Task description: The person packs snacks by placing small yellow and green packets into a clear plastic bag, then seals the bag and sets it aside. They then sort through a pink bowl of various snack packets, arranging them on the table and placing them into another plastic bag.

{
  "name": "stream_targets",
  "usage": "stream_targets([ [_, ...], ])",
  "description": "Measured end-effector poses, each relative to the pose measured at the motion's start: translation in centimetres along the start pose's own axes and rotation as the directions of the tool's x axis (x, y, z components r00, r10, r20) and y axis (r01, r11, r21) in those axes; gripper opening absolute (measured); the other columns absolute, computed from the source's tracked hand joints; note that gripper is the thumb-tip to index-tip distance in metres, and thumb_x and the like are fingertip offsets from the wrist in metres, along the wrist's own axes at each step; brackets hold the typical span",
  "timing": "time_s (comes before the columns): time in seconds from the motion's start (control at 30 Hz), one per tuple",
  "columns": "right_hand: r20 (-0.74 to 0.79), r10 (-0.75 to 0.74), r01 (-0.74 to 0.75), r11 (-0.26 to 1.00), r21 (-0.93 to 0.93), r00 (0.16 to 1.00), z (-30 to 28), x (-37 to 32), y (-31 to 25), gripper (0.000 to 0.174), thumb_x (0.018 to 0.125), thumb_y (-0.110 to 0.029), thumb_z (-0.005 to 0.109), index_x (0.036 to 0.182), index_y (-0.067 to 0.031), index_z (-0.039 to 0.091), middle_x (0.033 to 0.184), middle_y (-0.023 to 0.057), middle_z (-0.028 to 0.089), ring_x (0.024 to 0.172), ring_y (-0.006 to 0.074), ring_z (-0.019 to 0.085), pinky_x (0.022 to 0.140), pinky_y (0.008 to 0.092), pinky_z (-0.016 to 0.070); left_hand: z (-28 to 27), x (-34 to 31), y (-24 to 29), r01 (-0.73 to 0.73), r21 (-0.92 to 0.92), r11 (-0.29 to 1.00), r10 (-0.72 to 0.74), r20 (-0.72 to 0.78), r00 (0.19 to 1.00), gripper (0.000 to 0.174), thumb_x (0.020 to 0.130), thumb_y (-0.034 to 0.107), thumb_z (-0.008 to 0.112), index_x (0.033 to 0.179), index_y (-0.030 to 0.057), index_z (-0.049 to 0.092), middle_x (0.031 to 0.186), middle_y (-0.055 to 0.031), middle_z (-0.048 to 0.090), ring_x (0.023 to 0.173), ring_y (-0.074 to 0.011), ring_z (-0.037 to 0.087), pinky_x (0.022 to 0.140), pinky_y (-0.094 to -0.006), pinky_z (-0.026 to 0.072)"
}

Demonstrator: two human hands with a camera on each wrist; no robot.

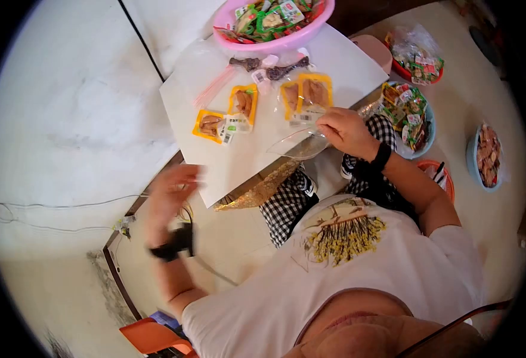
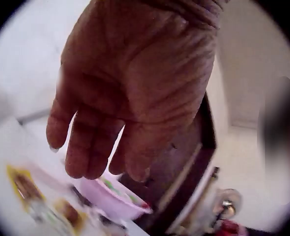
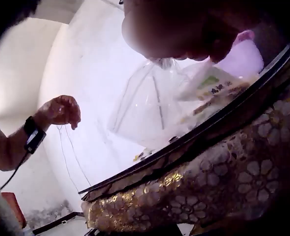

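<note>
My right hand pinches the edge of a clear plastic bag, which hangs over the table's near edge. In the right wrist view the thin bag droops below the curled fingers. Two yellow-edged food packets lie on the white table beside that hand. Farther left lie two more yellow-edged packets, one upper and one lower. My left hand, blurred in the head view, is raised beside the table's left corner and holds nothing. Its palm and loosely bent fingers show in the left wrist view.
A pink basin full of green and red packets stands at the table's back. Before it lie dark wrapped pieces and pink straw-like strips. On the floor at right are a blue basin and a smaller one.
</note>
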State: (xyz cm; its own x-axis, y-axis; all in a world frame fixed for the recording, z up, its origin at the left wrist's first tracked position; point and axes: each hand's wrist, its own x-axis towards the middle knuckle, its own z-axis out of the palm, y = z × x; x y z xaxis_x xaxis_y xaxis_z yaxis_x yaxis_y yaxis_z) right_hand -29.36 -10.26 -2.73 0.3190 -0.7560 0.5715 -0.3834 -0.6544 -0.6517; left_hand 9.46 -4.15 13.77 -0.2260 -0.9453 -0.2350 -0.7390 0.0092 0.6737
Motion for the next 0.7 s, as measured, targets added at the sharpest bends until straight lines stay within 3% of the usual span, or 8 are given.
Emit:
stream_targets([
  [0.13,0.04,0.095,-0.097,0.994,0.05,0.995,0.8,2.1,2.3,0.008,0.084,-0.013,0.061,0.086,-0.0048,0.062,0.078,0.014,0.061,0.071,0.034,0.059,0.062,0.0408,0.0468,-17.2,-7.5,-5.0,0.219,0.098,0.971,-0.163,-0.401,0.902,0.029,0.087,-0.001,0.062,0.117,0.0015,0.062,0.098,-0.0006,0.064,0.092,-0.0089,0.058,0.086,-0.0231,0.048],
  [0.27,0.078,0.155,-0.157,0.987,0.024,0.985,2.1,2.8,3.9,0.009,0.083,-0.013,0.061,0.082,-0.0051,0.061,0.074,0.0138,0.06,0.069,0.0339,0.059,0.06,0.041,0.0464,-29.4,-13.6,-6.2,0.595,0.251,0.763,-0.303,-0.675,0.673,0.031,0.088,0.007,0.062,0.118,0.0014,0.062,0.083,0.0006,0.06,0.075,-0.007,0.051,0.069,-0.0218,0.0431],
  [0.3,0.07,0.137,-0.138,0.99,0.008,0.988,2.3,2.8,4.1,0.009,0.083,-0.013,0.061,0.081,-0.0052,0.061,0.073,0.0135,0.06,0.069,0.0338,0.059,0.06,0.0411,0.0464,-31.3,-12.8,-5.5,0.664,0.436,0.608,-0.267,-0.675,0.688,0.032,0.088,0.009,0.061,0.118,-0.0005,0.061,0.088,-0.0021,0.062,0.08,-0.0089,0.054,0.073,-0.0225,0.0448],
  [0.33,0.083,0.15,-0.15,0.989,-0.009,0.985,2.3,2.9,3.9,0.008,0.083,-0.013,0.061,0.079,-0.0062,0.062,0.072,0.0128,0.06,0.068,0.0336,0.06,0.059,0.041,0.0468,-33.6,-11.9,-8.1,0.524,0.442,0.728,-0.062,-0.719,0.692,0.032,0.089,0.01,0.061,0.119,-0.002,0.06,0.097,-0.0057,0.065,0.087,-0.0118,0.057,0.079,-0.0245,0.0461],
  [0.37,0.069,0.149,-0.148,0.989,-0.014,0.986,2.5,2.8,3.8,0.007,0.082,-0.013,0.061,0.079,-0.0065,0.062,0.072,0.0126,0.06,0.068,0.0336,0.06,0.059,0.0409,0.0471,-35.7,-9.7,-9.2,0.51,0.586,0.629,0.009,-0.662,0.749,0.034,0.09,0.012,0.061,0.12,-0.0029,0.059,0.11,-0.0113,0.066,0.098,-0.017,0.061,0.087,-0.028,0.047],
  [0.5,0.018,0.135,-0.134,0.99,-0.041,0.991,2.9,2.9,4.1,0.004,0.081,-0.011,0.063,0.08,-0.0068,0.064,0.073,0.0121,0.062,0.067,0.0333,0.061,0.059,0.0402,0.0482,-28.2,10.9,-10.0,0.18,0.625,0.76,0.255,-0.541,0.802,0.038,0.089,0.022,0.064,0.122,0.003,0.061,0.123,-0.014,0.063,0.112,-0.0227,0.06,0.095,-0.0328,0.0459],
  [0.6,0.008,0.125,-0.124,0.989,-0.084,0.992,3.2,2.8,4.2,0.003,0.079,-0.009,0.064,0.08,-0.006,0.064,0.072,0.0118,0.062,0.066,0.0328,0.061,0.058,0.0403,0.0485,-13.3,24.4,-8.2,-0.099,0.633,0.768,0.407,-0.363,0.838,0.031,0.086,0.02,0.069,0.115,0.0086,0.065,0.119,-0.0141,0.063,0.112,-0.026,0.059,0.095,-0.0353,0.047],
  [0.7,-0.011,0.103,-0.104,0.992,-0.075,0.995,3.4,3.0,4.3,0.004,0.078,-0.008,0.065,0.08,-0.005,0.064,0.071,0.0117,0.062,0.064,0.0322,0.061,0.057,0.0399,0.0483,-2.4,32.6,-8.5,-0.115,0.702,0.703,0.445,-0.309,0.84,0.05,0.076,0.033,0.076,0.119,0.0113,0.063,0.127,-0.0165,0.058,0.123,-0.0341,0.05,0.102,-0.0416,0.0413],
])
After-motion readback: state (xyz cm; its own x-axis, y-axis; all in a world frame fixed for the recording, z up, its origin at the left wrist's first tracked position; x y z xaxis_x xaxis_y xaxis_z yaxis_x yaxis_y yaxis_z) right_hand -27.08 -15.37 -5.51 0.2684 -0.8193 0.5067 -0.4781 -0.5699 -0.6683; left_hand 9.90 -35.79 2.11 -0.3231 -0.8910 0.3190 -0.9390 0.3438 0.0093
